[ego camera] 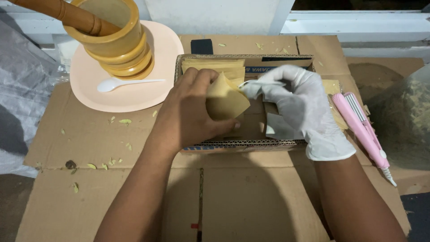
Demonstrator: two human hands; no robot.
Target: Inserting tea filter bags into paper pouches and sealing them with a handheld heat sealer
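Flattened cardboard [251, 197] spreads under both forearms. Above it, the bare left hand [190, 114] clasps a small brown paper pouch [226, 101] over a shallow cardboard box [244, 143], while the gloved right hand [304, 105] pinches a white spoon [262, 84] at the pouch's mouth. Beside the box lie a pink sealer [360, 127] and a pink plate [112, 96] bearing a wooden mortar [118, 42].

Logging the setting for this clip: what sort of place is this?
Probably an improvised home packing spot on the floor, for dried herbs. Flattened cardboard serves as the work surface, a wooden mortar stands on a pink plate, and the left hand holds a small brown pouch over a shallow box.
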